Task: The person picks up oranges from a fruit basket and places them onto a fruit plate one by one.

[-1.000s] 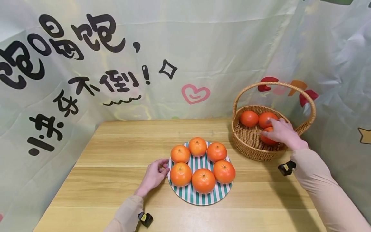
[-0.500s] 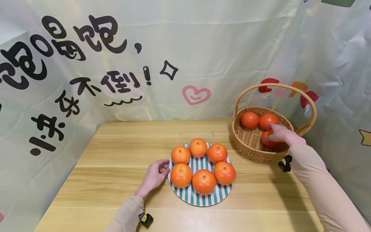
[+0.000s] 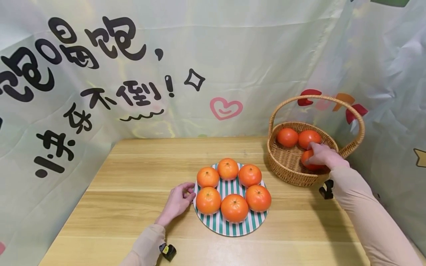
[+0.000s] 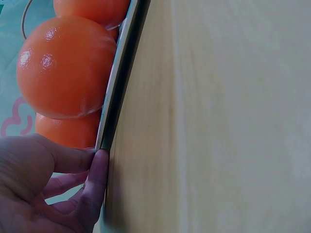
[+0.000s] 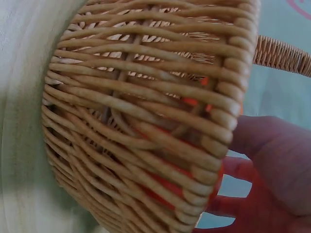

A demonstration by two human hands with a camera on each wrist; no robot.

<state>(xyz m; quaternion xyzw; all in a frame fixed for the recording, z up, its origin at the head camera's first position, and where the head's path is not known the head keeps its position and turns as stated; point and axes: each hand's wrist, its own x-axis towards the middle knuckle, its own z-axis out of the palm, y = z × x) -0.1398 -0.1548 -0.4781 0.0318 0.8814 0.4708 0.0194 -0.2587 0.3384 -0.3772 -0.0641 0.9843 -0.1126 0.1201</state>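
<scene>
My left hand point(image 3: 178, 201) pinches the left rim of a round plate point(image 3: 229, 229) with green and white stripes; the left wrist view shows its thumb and forefinger on the edge. Several oranges point(image 3: 234, 210) stand in a ring on the plate, with its middle bare. To the right, my right hand point(image 3: 322, 154) is inside a wicker basket point(image 3: 281, 169), its fingers curled around an orange point(image 3: 306, 156). From the right wrist, the basket's weave hides most of that fruit. Two other oranges, one of them the left one point(image 3: 287, 137), lie farther back in the basket.
The basket's tall arched handle point(image 3: 316, 97) rises above the right hand. A pale printed cloth point(image 3: 253, 66) stands behind the wooden table point(image 3: 143, 162) and along its sides. Bare wood lies to the left of the plate and in front of the basket.
My right hand has lowered slightly over the front orange in the basket and its fingers have closed around it. The left hand and plate have stayed put.
</scene>
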